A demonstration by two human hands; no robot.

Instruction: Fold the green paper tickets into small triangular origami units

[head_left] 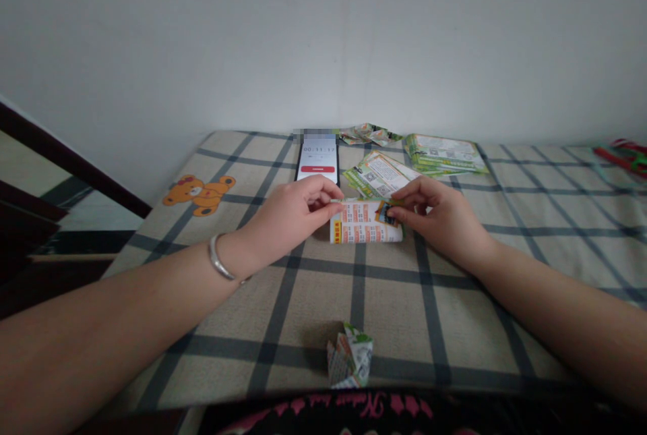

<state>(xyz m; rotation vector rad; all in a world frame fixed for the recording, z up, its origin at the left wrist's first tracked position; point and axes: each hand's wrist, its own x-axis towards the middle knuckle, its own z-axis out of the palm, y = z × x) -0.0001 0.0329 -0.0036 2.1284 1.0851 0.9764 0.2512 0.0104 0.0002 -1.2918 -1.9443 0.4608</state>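
Observation:
A printed leaflet [366, 224], white with orange and yellow print, is held up between my two hands just above the checked cloth. My left hand [312, 204], with a silver bangle at its wrist, pinches the leaflet's upper left corner between thumb and fingers. On the other side, my right hand [429, 209] pinches the upper right corner, its thumb over a dark picture. The lower edge looks curled or folded; how the back lies is hidden. Behind it some loose green and white leaflets [384, 173] lie spread out.
A phone [318, 155] with a running timer lies behind my left hand. A leaflet stack [447, 154] and folded paper pieces [370, 133] are by the wall. A folded paper piece [351, 356] stands near the front edge. Left is a bear picture [199, 194]; far right, a red object [627, 157].

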